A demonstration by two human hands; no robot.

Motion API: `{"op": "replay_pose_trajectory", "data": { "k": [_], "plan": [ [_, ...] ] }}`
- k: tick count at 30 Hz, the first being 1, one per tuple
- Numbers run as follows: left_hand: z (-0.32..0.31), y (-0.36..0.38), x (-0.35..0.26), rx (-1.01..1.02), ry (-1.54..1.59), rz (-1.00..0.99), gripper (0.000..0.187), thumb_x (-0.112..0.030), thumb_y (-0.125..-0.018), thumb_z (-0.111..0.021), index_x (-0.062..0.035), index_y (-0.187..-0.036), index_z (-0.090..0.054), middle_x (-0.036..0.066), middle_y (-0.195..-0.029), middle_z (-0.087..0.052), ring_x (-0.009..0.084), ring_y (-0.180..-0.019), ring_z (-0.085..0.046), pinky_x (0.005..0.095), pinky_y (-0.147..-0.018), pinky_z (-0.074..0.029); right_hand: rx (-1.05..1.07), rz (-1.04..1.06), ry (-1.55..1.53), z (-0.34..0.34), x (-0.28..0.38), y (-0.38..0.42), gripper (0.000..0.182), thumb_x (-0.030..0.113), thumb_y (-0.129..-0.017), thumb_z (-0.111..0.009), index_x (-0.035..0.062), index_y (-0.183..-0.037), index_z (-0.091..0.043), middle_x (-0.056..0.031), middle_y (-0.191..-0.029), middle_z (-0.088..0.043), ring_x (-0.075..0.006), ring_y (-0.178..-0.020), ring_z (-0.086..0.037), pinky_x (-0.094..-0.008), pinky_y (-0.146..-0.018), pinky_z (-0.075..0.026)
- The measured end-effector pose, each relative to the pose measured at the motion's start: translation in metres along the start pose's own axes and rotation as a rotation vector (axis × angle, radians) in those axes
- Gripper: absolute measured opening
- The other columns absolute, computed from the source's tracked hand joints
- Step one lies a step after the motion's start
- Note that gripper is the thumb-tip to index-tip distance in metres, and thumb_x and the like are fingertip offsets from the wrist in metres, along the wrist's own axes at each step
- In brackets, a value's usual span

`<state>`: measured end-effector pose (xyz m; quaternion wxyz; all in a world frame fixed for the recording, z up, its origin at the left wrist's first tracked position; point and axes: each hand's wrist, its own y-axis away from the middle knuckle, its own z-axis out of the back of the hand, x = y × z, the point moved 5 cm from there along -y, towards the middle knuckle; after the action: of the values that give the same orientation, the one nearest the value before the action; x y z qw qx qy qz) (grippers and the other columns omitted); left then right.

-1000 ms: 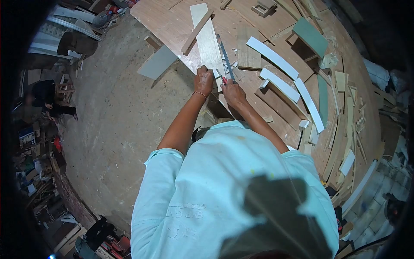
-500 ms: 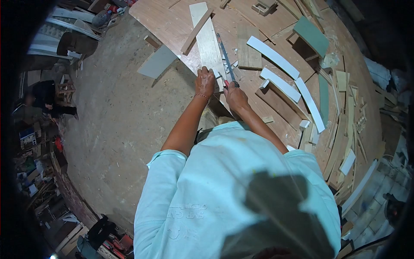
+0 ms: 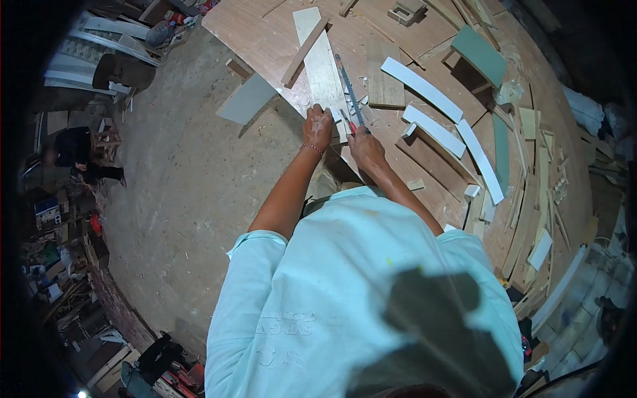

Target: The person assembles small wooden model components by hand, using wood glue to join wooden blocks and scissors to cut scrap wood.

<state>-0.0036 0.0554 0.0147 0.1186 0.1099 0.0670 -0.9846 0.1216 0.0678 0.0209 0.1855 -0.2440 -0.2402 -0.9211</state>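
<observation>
A hand saw (image 3: 348, 89) with a red handle lies along the right edge of a long pale board (image 3: 322, 63) on the plywood bench (image 3: 265, 33). My right hand (image 3: 365, 147) grips the saw's handle. My left hand (image 3: 318, 126) presses down on the near end of the board, just left of the blade. A thin wooden strip (image 3: 304, 50) lies slanted across the far part of the board.
Curved white pieces (image 3: 421, 86) and many wood offcuts (image 3: 531, 172) lie on the bench to the right. A grey panel (image 3: 245, 99) leans off the bench's left edge. Dirt floor (image 3: 179, 192) spreads left, with clutter (image 3: 60, 219) and a seated person (image 3: 73, 156) far left.
The saw and my right hand have shifted slightly forward along the board. My left hand stays pressed on the board.
</observation>
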Motion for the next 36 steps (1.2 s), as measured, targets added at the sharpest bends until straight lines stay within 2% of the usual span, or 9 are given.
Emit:
{"op": "replay_pose_trajectory", "data": {
  "k": [13, 23, 25, 36],
  "plan": [
    [0.001, 0.001, 0.001, -0.002, -0.007, 0.009, 0.011, -0.004, -0.068, -0.05, 0.0016, -0.077, -0.053, 0.016, -0.081, -0.049, 0.03, -0.079, -0.049, 0.0359, -0.061, -0.046, -0.005, 0.022, 0.005, -0.008, 0.005, -0.015, 0.036, 0.03, -0.08, -0.044, -0.005, -0.088, -0.045, -0.0259, -0.077, -0.056, -0.0387, -0.075, -0.055, -0.045, -0.065, -0.043],
    [0.0, 0.0, 0.0, 0.007, -0.023, 0.004, 0.011, -0.006, -0.069, -0.049, 0.0017, -0.076, -0.053, 0.016, -0.082, -0.049, 0.029, -0.079, -0.05, 0.0354, -0.058, -0.047, 0.035, 0.013, 0.036, -0.011, 0.013, -0.029, 0.035, 0.029, -0.081, -0.043, -0.004, -0.09, -0.046, -0.0249, -0.082, -0.056, -0.0371, -0.08, -0.055, -0.0451, -0.068, -0.043],
    [0.001, 0.0, -0.002, 0.013, -0.041, 0.053, 0.011, -0.005, -0.069, -0.049, 0.0017, -0.077, -0.054, 0.015, -0.082, -0.048, 0.029, -0.079, -0.05, 0.0352, -0.058, -0.048, 0.036, -0.004, 0.05, -0.009, 0.01, -0.025, 0.034, 0.029, -0.081, -0.043, -0.0038, -0.091, -0.046, -0.0247, -0.082, -0.056, -0.037, -0.08, -0.055, -0.0452, -0.068, -0.043],
    [-0.005, 0.0, -0.001, 0.018, -0.05, 0.045, 0.011, -0.004, -0.07, -0.048, 0.0019, -0.077, -0.054, 0.016, -0.084, -0.048, 0.0296, -0.081, -0.049, 0.036, -0.061, -0.047, 0.093, -0.01, 0.074, -0.001, -0.007, 0.009, 0.037, 0.031, -0.081, -0.042, -0.0049, -0.091, -0.044, -0.0259, -0.079, -0.056, -0.0393, -0.076, -0.055, -0.0463, -0.067, -0.042]
  ]
}}
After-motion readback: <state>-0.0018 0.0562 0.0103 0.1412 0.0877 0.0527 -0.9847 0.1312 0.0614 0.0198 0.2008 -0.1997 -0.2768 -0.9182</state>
